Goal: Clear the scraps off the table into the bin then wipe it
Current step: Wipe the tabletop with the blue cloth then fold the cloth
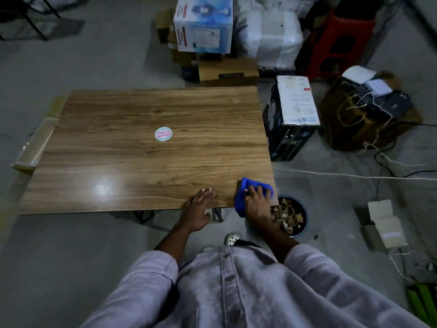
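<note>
Crowding table edge, boxes, bin, blue cloth

Tabletop: wooden, open to passage across nearly all its surface; a flat round sticker lies near the middle.
Near edge: left hand lies flat; right hand grips a blue cloth at the near right corner; a bare strip lies between them.
Right side: dark carton stands just beside the far corner; bin on the floor under the near corner, mouth open upward.
Far edge: cardboard boxes close behind.
Left edge: pale rack alongside.
Floor, right: cables.
</note>
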